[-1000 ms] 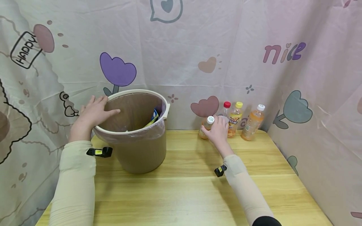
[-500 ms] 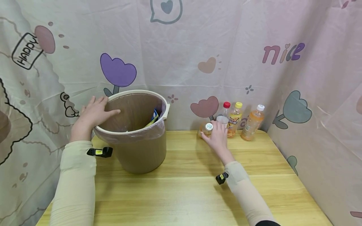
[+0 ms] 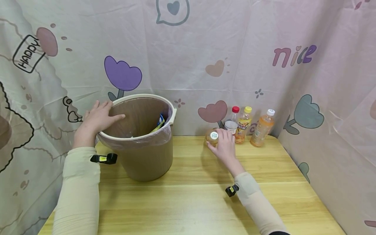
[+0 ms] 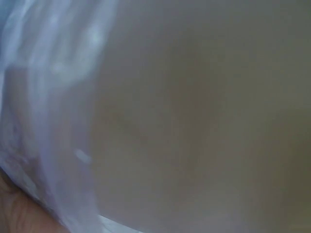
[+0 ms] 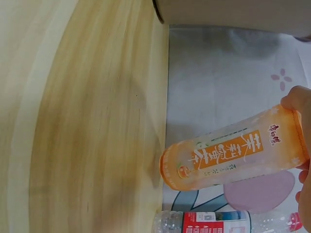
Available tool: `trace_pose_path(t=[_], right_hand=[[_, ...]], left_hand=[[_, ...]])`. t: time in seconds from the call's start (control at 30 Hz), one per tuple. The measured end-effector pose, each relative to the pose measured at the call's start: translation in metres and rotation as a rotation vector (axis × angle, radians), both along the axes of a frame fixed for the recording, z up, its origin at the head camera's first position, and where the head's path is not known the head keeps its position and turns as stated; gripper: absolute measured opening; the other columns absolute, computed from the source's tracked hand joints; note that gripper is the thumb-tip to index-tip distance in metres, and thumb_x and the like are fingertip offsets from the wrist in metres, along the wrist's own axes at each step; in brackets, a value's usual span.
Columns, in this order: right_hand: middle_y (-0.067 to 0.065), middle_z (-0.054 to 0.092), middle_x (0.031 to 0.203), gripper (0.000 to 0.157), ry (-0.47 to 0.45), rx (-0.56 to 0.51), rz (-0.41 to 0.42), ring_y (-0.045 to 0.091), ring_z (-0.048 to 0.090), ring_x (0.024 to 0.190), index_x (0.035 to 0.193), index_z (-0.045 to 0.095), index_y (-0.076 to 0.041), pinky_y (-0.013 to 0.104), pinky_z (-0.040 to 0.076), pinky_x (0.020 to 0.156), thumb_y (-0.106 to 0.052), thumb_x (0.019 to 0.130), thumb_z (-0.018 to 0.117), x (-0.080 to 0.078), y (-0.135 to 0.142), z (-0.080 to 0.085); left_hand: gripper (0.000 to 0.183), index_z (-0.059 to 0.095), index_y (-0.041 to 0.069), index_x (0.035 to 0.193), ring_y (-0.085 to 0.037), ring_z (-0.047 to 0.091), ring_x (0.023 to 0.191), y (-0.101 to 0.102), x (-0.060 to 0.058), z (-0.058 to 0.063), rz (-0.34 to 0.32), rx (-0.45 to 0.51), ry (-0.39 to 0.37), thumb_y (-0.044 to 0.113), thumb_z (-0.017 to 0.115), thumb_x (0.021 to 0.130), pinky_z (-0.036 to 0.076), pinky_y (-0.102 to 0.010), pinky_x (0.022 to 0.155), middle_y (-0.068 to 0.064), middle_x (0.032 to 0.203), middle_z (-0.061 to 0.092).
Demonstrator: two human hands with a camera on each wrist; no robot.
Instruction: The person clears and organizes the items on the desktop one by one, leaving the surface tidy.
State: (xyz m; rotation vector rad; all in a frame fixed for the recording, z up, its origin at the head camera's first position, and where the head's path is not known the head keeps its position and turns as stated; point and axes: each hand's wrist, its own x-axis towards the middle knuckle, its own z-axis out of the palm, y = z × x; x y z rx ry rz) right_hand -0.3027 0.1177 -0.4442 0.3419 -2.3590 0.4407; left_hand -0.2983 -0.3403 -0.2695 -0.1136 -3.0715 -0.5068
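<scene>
My left hand (image 3: 98,119) lies over the left rim of a brown trash can (image 3: 147,160) lined with a clear bag. Its thumb reaches over the inside, and its fingers look straight along the outer side. In the left wrist view the can's wall (image 4: 194,121) and the bag (image 4: 63,121) fill most of the blurred picture. My right hand (image 3: 225,145) grips a tea bottle (image 5: 223,150) near its top. This bottle has an orange and white label and a white cap, which faces my head camera. It is tilted, with its base close to the tabletop; whether they touch I cannot tell.
Behind the right hand stand a red-capped clear bottle (image 3: 231,125) and a yellow-capped bottle (image 3: 243,125). Another white-capped orange bottle (image 3: 262,128) is farther right. A blue and yellow wrapper (image 3: 160,122) lies inside the can. Printed cloth (image 3: 188,65) hangs behind the wooden table (image 3: 188,205).
The right hand has drawn slightly down and left, tipping the tea bottle's cap toward the head camera and uncovering the red-capped bottle. The left hand and the can have stayed put.
</scene>
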Motion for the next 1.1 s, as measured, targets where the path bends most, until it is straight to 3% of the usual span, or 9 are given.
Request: trace_pose_path(t=[0.5,0.8,1.1], right_hand=[[0.015,0.059,0.117,0.064,0.130,0.029,0.089,0.032,0.050,0.107,0.124,0.055,-0.005,0.048,0.042,0.087,-0.041,0.075,0.076,0.015,-0.007,0.013],[0.013,0.060,0.118,0.063,0.225,0.032,0.132,0.031,0.050,0.109,0.124,0.056,-0.006,0.049,0.042,0.089,-0.040,0.075,0.075,0.018,-0.010,0.023],[0.014,0.062,0.122,0.065,0.307,0.037,0.165,0.033,0.051,0.111,0.128,0.057,-0.007,0.050,0.043,0.086,-0.037,0.074,0.077,0.022,-0.014,0.035]], left_hand=[[0.097,0.009,-0.001,0.155,-0.051,-0.012,0.147,0.001,0.002,0.001,0.000,0.005,-0.005,0.063,0.047,0.093,-0.003,-0.077,0.109,-0.030,0.160,0.006],[0.103,0.008,-0.001,0.155,-0.051,-0.011,0.147,0.001,0.002,0.000,-0.001,-0.002,-0.004,0.072,0.042,0.090,-0.004,-0.077,0.110,-0.030,0.160,0.005],[0.098,0.009,-0.001,0.155,-0.051,-0.011,0.147,0.001,0.002,0.001,-0.001,0.005,0.002,0.065,0.046,0.092,-0.003,-0.077,0.109,-0.030,0.160,0.006]])
